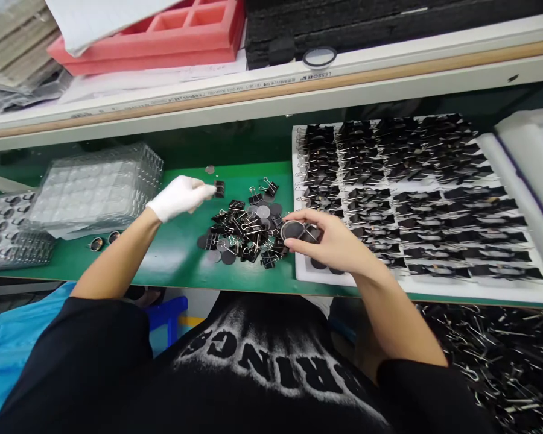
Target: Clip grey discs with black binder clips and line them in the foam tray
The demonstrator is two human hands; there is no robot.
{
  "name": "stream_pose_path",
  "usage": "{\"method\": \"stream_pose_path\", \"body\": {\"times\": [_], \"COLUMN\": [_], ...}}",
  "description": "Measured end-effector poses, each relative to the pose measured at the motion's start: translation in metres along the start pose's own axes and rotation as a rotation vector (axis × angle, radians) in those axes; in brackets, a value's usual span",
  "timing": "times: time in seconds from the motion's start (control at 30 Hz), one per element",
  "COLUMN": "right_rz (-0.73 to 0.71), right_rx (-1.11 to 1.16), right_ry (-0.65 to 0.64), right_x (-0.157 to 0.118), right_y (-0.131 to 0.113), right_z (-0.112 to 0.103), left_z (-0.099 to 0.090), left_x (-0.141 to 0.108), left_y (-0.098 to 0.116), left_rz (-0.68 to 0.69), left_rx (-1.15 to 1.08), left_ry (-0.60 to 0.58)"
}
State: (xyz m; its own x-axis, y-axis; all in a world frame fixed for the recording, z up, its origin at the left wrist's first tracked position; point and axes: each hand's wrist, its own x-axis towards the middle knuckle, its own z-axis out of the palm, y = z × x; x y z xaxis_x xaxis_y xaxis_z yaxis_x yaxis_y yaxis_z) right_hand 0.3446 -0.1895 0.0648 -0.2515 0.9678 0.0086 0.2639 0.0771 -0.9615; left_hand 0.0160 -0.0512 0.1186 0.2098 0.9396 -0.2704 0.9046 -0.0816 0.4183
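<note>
The right hand's bare fingers (294, 243) are closed around a round dark disc with a pale rim (293, 231), above the front-left corner of a white foam-like board (302, 272) on the green counter (163, 265). A black clip with wire handles (312, 234) sits against the disc's right side; whether it grips the rim cannot be told. The left hand, in a thin white glove (178, 198), pinches the side of a small black clip-like piece (219, 188) farther back toward the counter's rear edge. The disc looks light, thin and fairly stiff, with a smooth face that could smear, scratch or slip under pressure, so it is best taken by opposite sides of the rim with the fingertips off its face. The clip is probably light too, but springy and hard-edged; holding it by its body would be steadier than by the loose wire handles. Close to the counter's front edge, left of the board, lies a tangled heap of black binder clips (248, 229); their wires may snag, so one is best eased out singly. The loose grey flat discs (263, 211) among them would likely lift more easily by an exposed edge.
</note>
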Motion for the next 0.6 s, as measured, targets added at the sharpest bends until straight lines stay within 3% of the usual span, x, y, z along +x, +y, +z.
{"method": "stream_pose_path", "body": {"times": [0.03, 0.13, 0.2, 0.27, 0.33, 0.43, 0.5, 0.6], "right_rz": [0.003, 0.034, 0.057, 0.024, -0.068, -0.196, -0.222, -0.220], "right_rx": [-0.035, -0.141, -0.260, -0.435, -0.605, -0.746, -0.791, -0.828], "right_ry": [0.002, -0.049, -0.107, -0.139, -0.179, -0.307, -0.367, -0.395], "right_x": [0.010, 0.057, 0.097, 0.139, 0.177, 0.222, 0.242, 0.258], "right_y": [-0.004, -0.017, -0.024, -0.028, -0.029, -0.025, -0.018, -0.003], "right_z": [0.000, 0.004, 0.012, 0.023, 0.036, 0.060, 0.076, 0.096], "left_z": [-0.002, -0.006, -0.012, -0.021, -0.026, -0.014, 0.005, 0.034], "left_x": [0.015, 0.048, 0.060, 0.069, 0.076, 0.091, 0.100, 0.109], "left_y": [-0.019, -0.067, -0.084, -0.089, -0.084, -0.068, -0.059, -0.056], "left_rz": [-0.093, -0.281, -0.313, -0.296, -0.249, -0.177, -0.177, -0.249], "left_rx": [-0.037, -0.107, -0.044, 0.077, 0.157, 0.156, 0.157, 0.175], "left_ry": [0.022, -0.075, -0.187, -0.214, -0.020, 0.485, 0.569, 0.548]}}
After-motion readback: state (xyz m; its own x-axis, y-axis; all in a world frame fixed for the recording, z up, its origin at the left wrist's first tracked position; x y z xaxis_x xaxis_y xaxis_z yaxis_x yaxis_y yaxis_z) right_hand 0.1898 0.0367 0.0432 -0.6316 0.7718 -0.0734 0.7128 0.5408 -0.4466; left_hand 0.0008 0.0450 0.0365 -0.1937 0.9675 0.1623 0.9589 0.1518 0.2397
